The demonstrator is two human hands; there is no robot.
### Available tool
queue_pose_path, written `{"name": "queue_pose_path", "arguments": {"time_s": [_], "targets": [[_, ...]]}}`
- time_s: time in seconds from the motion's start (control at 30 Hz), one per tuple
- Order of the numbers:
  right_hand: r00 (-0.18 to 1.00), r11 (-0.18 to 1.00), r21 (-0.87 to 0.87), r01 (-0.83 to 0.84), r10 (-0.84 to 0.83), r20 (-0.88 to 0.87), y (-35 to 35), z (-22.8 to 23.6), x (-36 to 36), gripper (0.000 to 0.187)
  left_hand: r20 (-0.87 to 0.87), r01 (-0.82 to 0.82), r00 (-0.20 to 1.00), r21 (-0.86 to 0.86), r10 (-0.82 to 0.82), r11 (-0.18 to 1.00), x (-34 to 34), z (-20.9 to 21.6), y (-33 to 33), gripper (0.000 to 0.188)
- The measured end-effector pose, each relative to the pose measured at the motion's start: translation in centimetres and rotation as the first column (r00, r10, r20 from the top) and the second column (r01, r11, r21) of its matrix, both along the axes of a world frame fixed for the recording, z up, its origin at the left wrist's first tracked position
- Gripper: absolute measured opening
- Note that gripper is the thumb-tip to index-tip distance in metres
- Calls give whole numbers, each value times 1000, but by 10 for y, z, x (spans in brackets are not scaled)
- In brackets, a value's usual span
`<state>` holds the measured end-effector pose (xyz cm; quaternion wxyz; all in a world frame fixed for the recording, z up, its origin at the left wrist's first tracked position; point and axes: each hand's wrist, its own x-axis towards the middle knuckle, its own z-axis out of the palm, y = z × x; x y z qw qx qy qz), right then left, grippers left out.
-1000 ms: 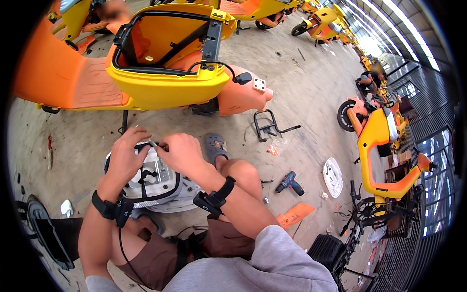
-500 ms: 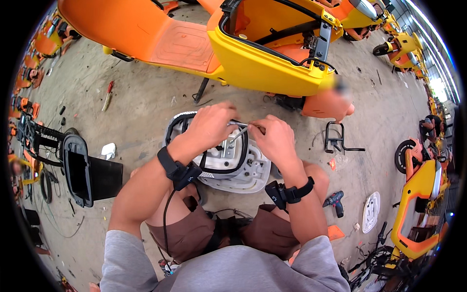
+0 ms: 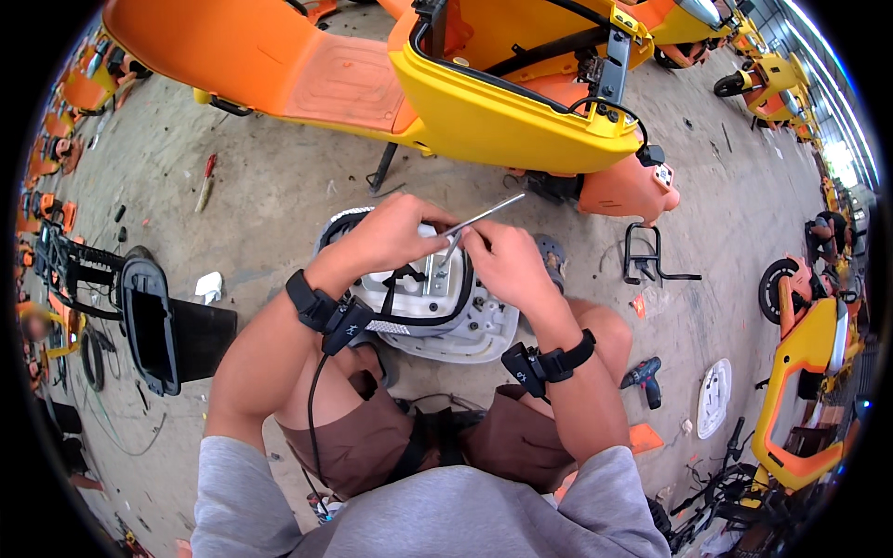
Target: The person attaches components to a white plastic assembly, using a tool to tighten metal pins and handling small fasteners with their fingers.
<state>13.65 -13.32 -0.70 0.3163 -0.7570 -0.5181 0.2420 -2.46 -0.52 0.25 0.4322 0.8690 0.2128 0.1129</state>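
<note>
Both my hands are closed around a T-handle wrench (image 3: 498, 206), a thin metal bar crossing a shaft that points down. My left hand (image 3: 402, 232) pinches the bar at its left end. My right hand (image 3: 507, 262) grips with thumb and fingertips near where bar and shaft meet. Below them on the floor lies a white plastic piece with a black-edged rim (image 3: 488, 337), which looks like an upturned scooter seat. The shaft's lower end is over a metal bracket (image 3: 435, 279) in its middle. Whether the tip sits on a bolt is too small to tell.
A yellow and orange scooter body (image 3: 502, 121) stands ahead on its kickstand. To my right lie a black metal frame (image 3: 642, 265), a cordless drill (image 3: 644, 379) and a white oval cover (image 3: 713, 398). A black bin-like part (image 3: 177, 325) is left. A red-handled tool (image 3: 207, 177) lies further off.
The wrench's bar has turned: its free end now sticks out up and right beyond my right hand. My right hand has shifted to the wrench's joint, and my left fingers have closed on the bar's end.
</note>
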Motion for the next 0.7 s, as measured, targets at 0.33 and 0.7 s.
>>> {"name": "queue_pose_path", "arguments": {"time_s": [0.33,0.7], "targets": [[976,994,-99,42,-19,219,-8,16,-2,31,-34,-312,936,381,350,870,10,8,-19,23],[998,999,-10,36,-36,-58,-11,15,-1,25,-89,-18,996,46,22,999,5,-3,-5,27]]}}
